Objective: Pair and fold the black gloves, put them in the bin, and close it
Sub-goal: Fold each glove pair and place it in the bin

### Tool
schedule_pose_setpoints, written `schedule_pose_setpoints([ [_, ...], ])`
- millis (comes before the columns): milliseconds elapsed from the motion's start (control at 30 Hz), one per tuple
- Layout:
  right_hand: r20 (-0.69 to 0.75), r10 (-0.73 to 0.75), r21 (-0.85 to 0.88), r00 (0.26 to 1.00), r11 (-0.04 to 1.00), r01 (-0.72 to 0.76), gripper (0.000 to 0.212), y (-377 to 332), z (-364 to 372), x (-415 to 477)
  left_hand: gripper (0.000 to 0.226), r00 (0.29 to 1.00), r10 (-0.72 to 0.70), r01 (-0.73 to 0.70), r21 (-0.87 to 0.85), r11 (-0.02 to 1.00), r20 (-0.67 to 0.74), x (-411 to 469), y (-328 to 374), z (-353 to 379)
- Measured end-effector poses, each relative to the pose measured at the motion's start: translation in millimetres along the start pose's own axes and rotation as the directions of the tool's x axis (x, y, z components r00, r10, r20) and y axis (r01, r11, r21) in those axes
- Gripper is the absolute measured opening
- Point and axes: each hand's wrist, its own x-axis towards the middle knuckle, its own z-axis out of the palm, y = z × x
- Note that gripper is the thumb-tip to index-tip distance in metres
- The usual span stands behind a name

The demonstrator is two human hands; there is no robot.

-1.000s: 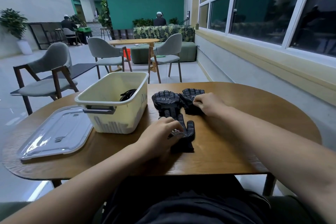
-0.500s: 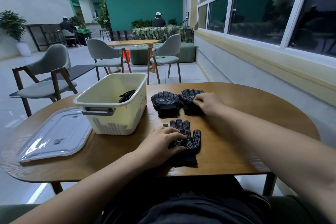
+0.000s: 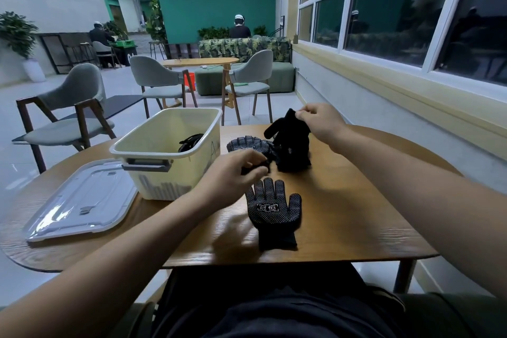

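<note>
Hanging from the right hand [image 3: 319,121], a lifted glove [image 3: 292,143] is pinched at its top end between thumb and curled fingers, while its lower end reaches the table [image 3: 356,214]. The left hand [image 3: 236,173] is curled too, and a bit of black fabric [image 3: 256,169] is nipped between its thumb and fingertips. Whether that fabric belongs to the lifted glove or to its neighbour cannot be told. Just behind this hand a dotted bundle [image 3: 247,144] is seen, partly hidden. Nearer the body, one flat glove [image 3: 273,208] is laid with its dotted side up and fingers spread. Three black glove items are thus counted outside the single cream bin [image 3: 164,173], and one dark item [image 3: 190,143] inside it. One clear lid [image 3: 79,200] is laid flat left of the bin.
</note>
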Motion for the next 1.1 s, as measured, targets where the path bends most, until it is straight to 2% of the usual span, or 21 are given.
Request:
schedule_pose_setpoints([
  [100, 0.047, 0.031, 0.152, 0.998, 0.988, -0.038, 0.025, -11, 1, -7, 0.019, 0.996, -0.078, 0.073, -0.104, 0.992, -0.051, 11, 11, -13],
  [200, 0.104, 0.037, 0.217, 0.994, 0.974, -0.059, 0.024, -25, 6, -20, 0.022, 0.987, -0.119, 0.094, -0.202, 0.975, -0.111, 19, 22, -22],
  [367, 0.277, 0.03, 0.334, 0.961, 0.934, -0.126, 0.019, -51, 18, -48, 0.043, 0.979, -0.175, 0.139, -0.283, 0.949, -0.107, 23, 40, -26],
  [500, 0.359, 0.082, 0.397, 0.93, 0.888, -0.232, 0.016, -59, 23, -58, 0.053, 0.979, -0.161, 0.128, -0.243, 0.962, -0.123, 22, 50, -20],
  [600, 0.419, 0.096, 0.47, 0.903, 0.828, -0.306, 0.033, -59, 24, -60, 0.05, 0.98, -0.119, 0.083, -0.214, 0.973, -0.16, 22, 51, -18],
  [767, 0.475, 0.055, 0.489, 0.878, 0.814, -0.315, 0.033, -58, 19, -67, 0.031, 0.957, -0.059, 0.024, -0.124, 0.992, -0.286, 25, 40, -21],
  [900, 0.552, 0.058, 0.462, 0.832, 0.809, -0.362, 0.057, -55, 21, -80, 0.018, 0.94, -0.039, -0.001, -0.117, 0.993, -0.339, 29, 37, -26],
  [1033, 0.711, 0.014, 0.45, 0.703, 0.759, -0.47, 0.099, -47, 26, -91, 0.015, 0.943, 0.029, -0.047, -0.047, 0.998, -0.331, 33, 39, -33],
  [1100, 0.777, -0.014, 0.453, 0.629, 0.706, -0.544, 0.113, -42, 31, -95, 0.018, 0.946, 0.064, -0.075, -0.022, 0.997, -0.316, 34, 41, -36],
])
